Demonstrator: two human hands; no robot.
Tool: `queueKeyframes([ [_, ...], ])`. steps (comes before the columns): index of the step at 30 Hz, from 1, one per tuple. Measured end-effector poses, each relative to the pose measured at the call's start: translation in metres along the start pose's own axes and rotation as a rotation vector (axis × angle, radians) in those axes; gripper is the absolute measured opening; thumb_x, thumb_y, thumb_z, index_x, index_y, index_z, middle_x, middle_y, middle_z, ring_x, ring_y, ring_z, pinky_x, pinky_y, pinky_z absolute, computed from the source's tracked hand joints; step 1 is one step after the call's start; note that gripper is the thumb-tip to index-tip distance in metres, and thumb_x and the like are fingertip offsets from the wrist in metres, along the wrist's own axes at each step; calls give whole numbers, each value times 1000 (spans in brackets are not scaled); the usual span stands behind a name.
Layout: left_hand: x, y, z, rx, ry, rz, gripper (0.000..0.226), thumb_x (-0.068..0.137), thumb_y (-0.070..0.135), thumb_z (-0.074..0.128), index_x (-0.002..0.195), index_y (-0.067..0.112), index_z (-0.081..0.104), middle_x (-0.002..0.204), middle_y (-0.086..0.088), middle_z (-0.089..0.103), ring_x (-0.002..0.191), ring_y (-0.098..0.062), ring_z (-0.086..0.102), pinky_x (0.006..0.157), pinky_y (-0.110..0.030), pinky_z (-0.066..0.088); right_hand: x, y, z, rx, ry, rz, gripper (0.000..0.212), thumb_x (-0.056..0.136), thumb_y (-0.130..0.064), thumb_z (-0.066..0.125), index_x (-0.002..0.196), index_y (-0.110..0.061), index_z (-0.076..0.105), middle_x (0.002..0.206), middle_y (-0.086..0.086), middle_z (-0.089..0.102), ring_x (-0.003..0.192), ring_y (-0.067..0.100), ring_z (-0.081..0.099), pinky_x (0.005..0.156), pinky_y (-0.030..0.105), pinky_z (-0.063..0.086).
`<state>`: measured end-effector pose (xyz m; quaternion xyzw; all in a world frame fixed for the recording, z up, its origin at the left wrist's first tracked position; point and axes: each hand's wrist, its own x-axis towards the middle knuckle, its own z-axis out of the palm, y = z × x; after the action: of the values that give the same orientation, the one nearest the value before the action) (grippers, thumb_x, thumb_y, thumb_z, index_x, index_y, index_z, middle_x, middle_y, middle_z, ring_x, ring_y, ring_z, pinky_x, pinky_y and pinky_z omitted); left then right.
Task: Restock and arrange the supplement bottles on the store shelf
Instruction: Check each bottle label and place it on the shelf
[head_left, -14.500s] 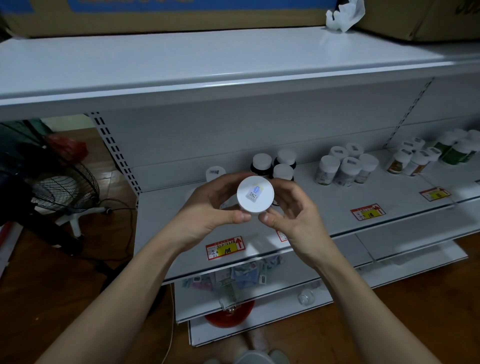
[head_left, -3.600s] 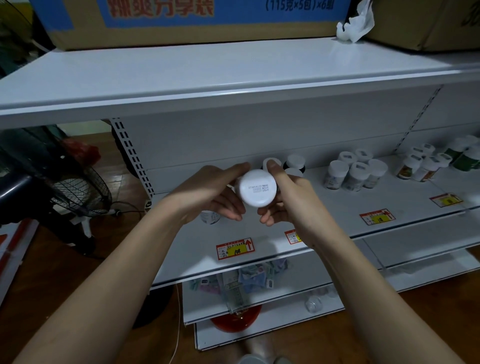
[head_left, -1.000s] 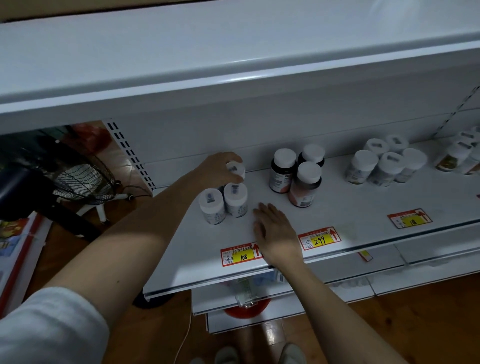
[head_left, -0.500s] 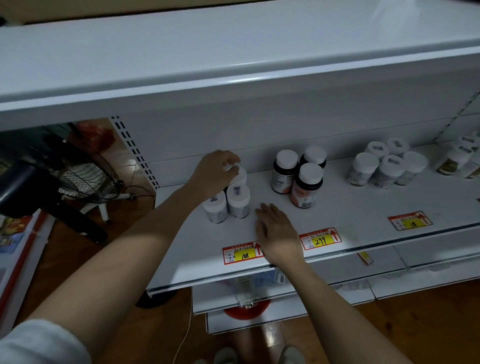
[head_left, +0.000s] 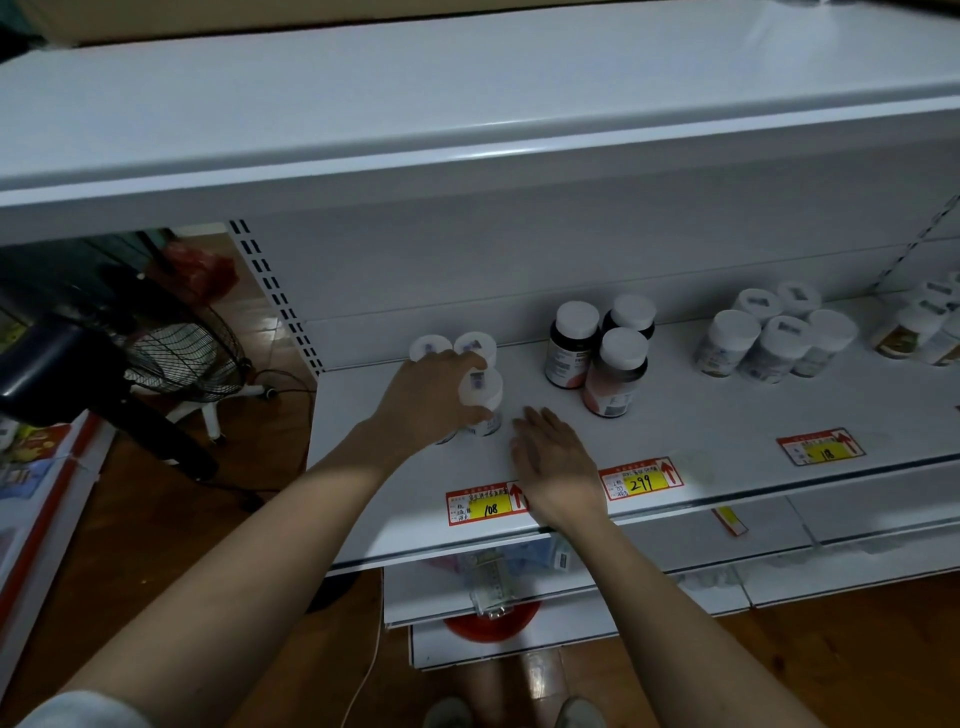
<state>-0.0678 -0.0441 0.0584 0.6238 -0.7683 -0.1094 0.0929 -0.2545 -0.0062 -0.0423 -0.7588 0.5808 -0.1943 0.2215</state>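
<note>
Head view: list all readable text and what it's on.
"108": left price tag on shelf edge.
"299": middle price tag.
"18": right price tag.
Small print on the tags, bottle labels and cap stickers: too small or blurred to read.

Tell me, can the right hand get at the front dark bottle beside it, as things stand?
Probably yes. The right hand lies flat and empty on the shelf, and only bare shelf shows between it and the front dark bottle.
</note>
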Motion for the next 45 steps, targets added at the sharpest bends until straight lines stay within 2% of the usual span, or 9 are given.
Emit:
queueKeyframes([
  [10, -5, 5, -5, -307, 168, 21, 46, 80, 31, 81, 120, 18, 65, 117, -4, 64, 98, -19, 61, 82, -24, 45, 3, 1, -2, 62, -23, 39, 54, 102, -37, 27, 145, -13, 48, 158, 3, 37, 149, 18, 23, 120, 24, 8],
  [14, -13, 15, -22, -635, 223, -33, 36, 82, 25, 80, 116, 19, 68, 115, 1, 65, 97, -11, 65, 78, -13, 51, 13, -1, -14, 26, -218, 47, 50, 105, -26, 26, 151, -10, 38, 162, 6, 27, 152, 22, 17, 120, 26, 9],
  [16, -18, 18, -30, -756, 203, -72, 31, 87, 25, 75, 116, 21, 68, 116, 2, 66, 96, -6, 66, 75, -9, 49, 24, -3, -25, 11, -301, 54, 44, 107, -15, 32, 149, -7, 40, 160, 9, 31, 148, 24, 25, 117, 27, 18],
  [18, -24, 19, -36, -910, 183, -93, 27, 90, 23, 72, 116, 20, 68, 115, 1, 68, 99, -12, 68, 84, -24, 57, 33, -9, -35, 125, -224, 125, 35, 105, -12, 36, 130, -8, 60, 140, 10, 56, 130, 25, 49, 101, 22, 38],
  [20, -32, 22, -43, -1004, 174, -108, 25, 91, 21, 70, 117, 20, 68, 111, 2, 69, 101, -16, 69, 84, -33, 59, 32, -20, -46, 330, -98, 212, 31, 102, -9, 39, 103, -17, 68, 109, 2, 67, 107, 22, 58, 81, 12, 43],
  [24, -46, 26, -55, -1096, 181, -104, 22, 94, 19, 66, 115, 27, 66, 114, 6, 67, 104, -14, 68, 83, -31, 60, 4, -55, -78, 1048, 10, 274, 28, 105, -16, 45, 121, -4, 64, 116, 15, 70, 106, 30, 67, 93, 34, 56],
  [28, -62, 35, -63, -1193, 182, -118, 18, 94, 17, 65, 108, 28, 67, 107, 8, 71, 97, -9, 70, 79, -30, 59, -38, -82, -105, 1325, -93, 197, 32, 105, -22, 44, 131, -11, 57, 121, 11, 70, 112, 25, 68, 98, 36, 54],
  [35, -91, 56, -53, -1255, 165, -24, 21, 91, 3, 65, 105, 19, 69, 101, 7, 73, 89, -7, 71, 72, -20, 55, -87, -88, -108, 1423, -104, 212, 37, 97, -15, 52, 133, -12, 55, 125, 12, 68, 116, 27, 66, 97, 34, 53],
  [45, -105, 57, -38, -1250, 86, -35, 32, 85, 28, 69, 116, 22, 64, 111, -2, 72, 99, -19, 71, 76, -28, 59, -102, -85, -97, 1463, -66, 254, 40, 91, -12, 60, 130, -7, 56, 123, 17, 67, 115, 30, 66, 95, 36, 56],
])
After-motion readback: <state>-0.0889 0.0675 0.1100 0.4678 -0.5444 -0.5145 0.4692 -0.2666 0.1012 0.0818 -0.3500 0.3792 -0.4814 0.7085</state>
